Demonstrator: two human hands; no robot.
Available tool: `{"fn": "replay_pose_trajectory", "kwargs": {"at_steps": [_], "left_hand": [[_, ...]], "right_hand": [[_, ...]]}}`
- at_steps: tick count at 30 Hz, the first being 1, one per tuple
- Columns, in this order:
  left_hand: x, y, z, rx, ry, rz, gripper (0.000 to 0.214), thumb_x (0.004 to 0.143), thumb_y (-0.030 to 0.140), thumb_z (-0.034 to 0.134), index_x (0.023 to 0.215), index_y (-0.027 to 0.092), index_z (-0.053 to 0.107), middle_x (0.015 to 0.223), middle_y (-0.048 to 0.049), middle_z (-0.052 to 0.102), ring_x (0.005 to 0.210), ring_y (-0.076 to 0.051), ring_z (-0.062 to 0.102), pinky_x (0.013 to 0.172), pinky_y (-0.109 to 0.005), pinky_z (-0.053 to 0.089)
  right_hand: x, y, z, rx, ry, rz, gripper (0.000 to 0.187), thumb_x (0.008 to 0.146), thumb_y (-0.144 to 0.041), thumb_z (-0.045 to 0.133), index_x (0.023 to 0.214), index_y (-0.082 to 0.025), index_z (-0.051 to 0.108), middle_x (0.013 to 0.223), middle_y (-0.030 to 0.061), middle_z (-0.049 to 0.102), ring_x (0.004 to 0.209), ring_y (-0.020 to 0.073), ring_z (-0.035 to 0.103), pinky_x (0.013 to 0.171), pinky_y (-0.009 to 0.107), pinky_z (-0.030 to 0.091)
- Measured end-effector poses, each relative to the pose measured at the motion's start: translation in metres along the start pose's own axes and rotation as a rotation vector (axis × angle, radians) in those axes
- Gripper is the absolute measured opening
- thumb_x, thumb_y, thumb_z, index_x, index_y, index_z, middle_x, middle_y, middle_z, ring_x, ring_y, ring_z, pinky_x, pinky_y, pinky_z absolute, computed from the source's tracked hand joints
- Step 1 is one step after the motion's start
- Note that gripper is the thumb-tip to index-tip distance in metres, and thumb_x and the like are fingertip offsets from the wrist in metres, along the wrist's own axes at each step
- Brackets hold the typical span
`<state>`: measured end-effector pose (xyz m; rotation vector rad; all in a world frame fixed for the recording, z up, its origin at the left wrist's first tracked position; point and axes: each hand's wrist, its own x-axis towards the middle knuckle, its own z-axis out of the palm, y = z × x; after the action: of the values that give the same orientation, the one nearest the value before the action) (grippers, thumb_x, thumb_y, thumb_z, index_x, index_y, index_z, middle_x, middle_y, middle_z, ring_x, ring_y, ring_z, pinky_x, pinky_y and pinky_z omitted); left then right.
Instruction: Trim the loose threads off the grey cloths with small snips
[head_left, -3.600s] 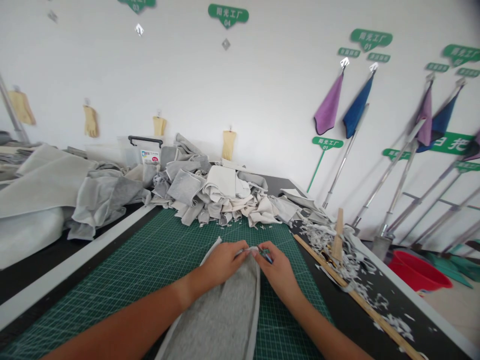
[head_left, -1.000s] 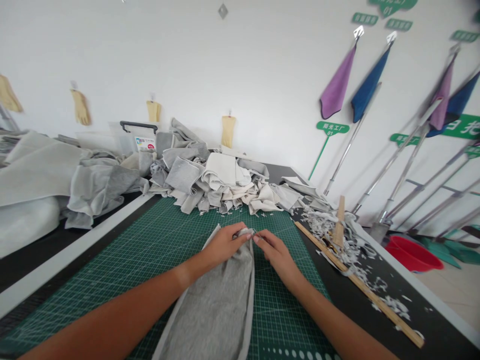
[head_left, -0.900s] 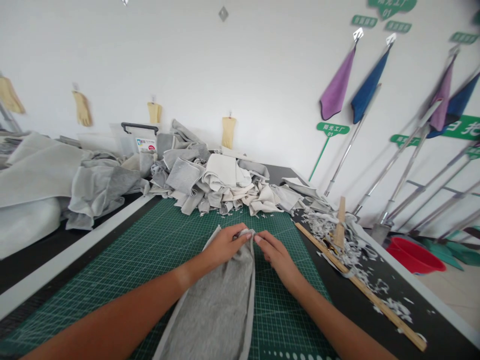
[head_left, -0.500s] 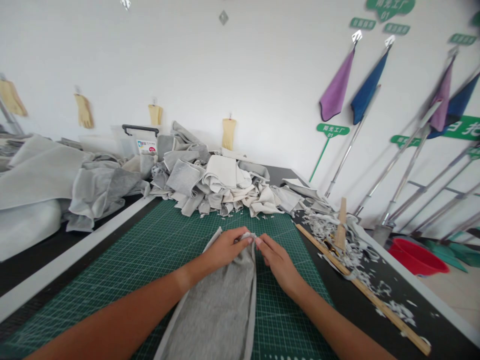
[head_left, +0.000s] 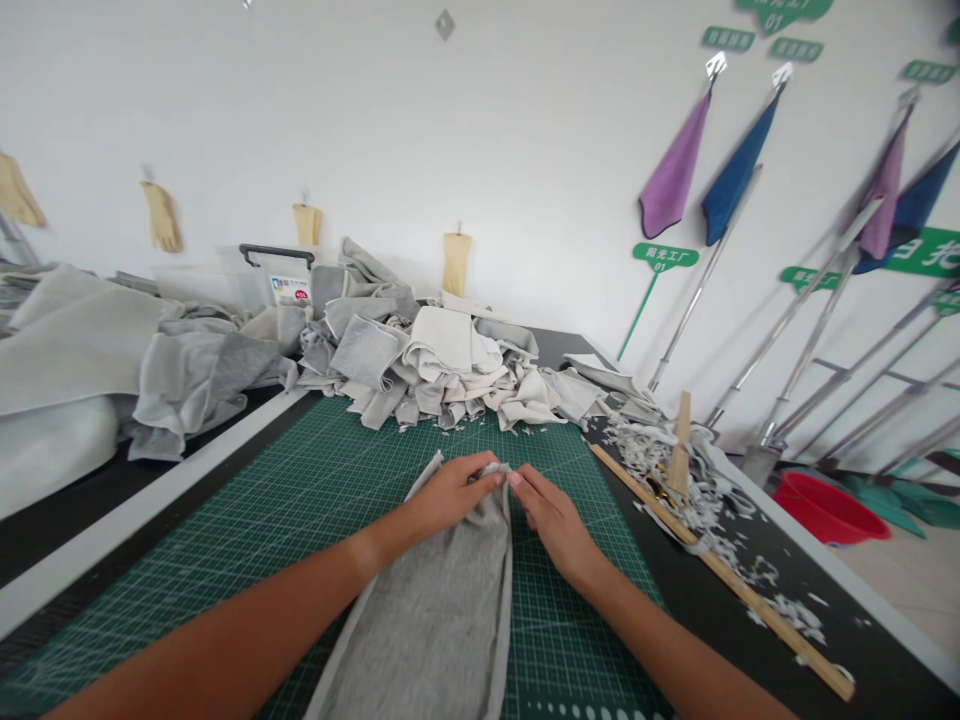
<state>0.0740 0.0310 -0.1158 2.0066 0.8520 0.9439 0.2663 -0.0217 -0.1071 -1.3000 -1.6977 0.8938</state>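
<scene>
A long grey fabric piece [head_left: 439,610] with pale edges lies lengthwise on the green cutting mat [head_left: 300,510]. My left hand [head_left: 450,497] rests on its far end, fingers curled and pinching the fabric's top edge. My right hand [head_left: 551,520] meets it from the right, fingertips pressed together on the same top edge. Whether the right hand holds a small tool is hidden.
A heap of grey and cream fabric pieces [head_left: 435,375] lies beyond the mat, with larger grey cloth [head_left: 112,370] at left. A wooden ruler [head_left: 720,575] and white fabric scraps [head_left: 675,470] lie at right. A red basin [head_left: 829,510], mop poles and hanging cloths stand by the wall.
Both hands have stayed at the fabric's far end with only tiny finger shifts. A small blue-green object seen by my right fingers 3.6 s ago no longer shows. The view has tilted slightly.
</scene>
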Motion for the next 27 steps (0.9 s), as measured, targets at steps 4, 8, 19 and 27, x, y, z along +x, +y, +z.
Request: {"fn": "replay_pose_trajectory", "kwargs": {"at_steps": [4, 8, 19, 27], "left_hand": [[-0.0006, 0.0014, -0.001, -0.002, -0.006, 0.008, 0.032, 0.099, 0.046, 0.048, 0.087, 0.018, 0.06, 0.078, 0.0023, 0.058, 0.074, -0.013, 0.053, 0.071, -0.023, 0.043], [-0.001, 0.0012, -0.0012, 0.009, -0.017, 0.015, 0.033, 0.099, 0.047, 0.047, 0.091, 0.018, 0.062, 0.079, 0.0015, 0.06, 0.076, -0.013, 0.054, 0.073, -0.024, 0.045], [-0.0009, -0.0001, -0.0014, -0.009, -0.023, 0.013, 0.031, 0.099, 0.044, 0.048, 0.089, 0.018, 0.06, 0.079, 0.0026, 0.058, 0.075, -0.012, 0.053, 0.072, -0.023, 0.042], [0.0001, -0.0005, -0.0008, -0.017, -0.027, 0.006, 0.029, 0.098, 0.043, 0.049, 0.088, 0.018, 0.06, 0.082, 0.0016, 0.061, 0.077, -0.013, 0.055, 0.075, -0.023, 0.043]], "right_hand": [[0.0011, 0.001, 0.001, 0.027, 0.017, 0.001, 0.042, 0.1, -0.057, 0.042, 0.078, -0.022, 0.047, 0.069, -0.0041, 0.041, 0.062, 0.0127, 0.037, 0.06, 0.023, 0.033], [0.0015, 0.0016, 0.0014, 0.059, 0.027, 0.01, 0.042, 0.1, -0.057, 0.042, 0.078, -0.022, 0.047, 0.069, -0.0041, 0.04, 0.062, 0.0127, 0.036, 0.059, 0.023, 0.032], [0.0001, 0.0041, 0.0014, 0.022, 0.001, -0.007, 0.042, 0.102, -0.055, 0.042, 0.078, -0.021, 0.043, 0.071, -0.0042, 0.039, 0.064, 0.0119, 0.038, 0.059, 0.023, 0.032], [-0.0028, -0.0003, 0.0003, -0.046, -0.002, -0.026, 0.04, 0.103, -0.053, 0.041, 0.078, -0.021, 0.044, 0.07, -0.0045, 0.041, 0.066, 0.0127, 0.04, 0.061, 0.023, 0.032]]}}
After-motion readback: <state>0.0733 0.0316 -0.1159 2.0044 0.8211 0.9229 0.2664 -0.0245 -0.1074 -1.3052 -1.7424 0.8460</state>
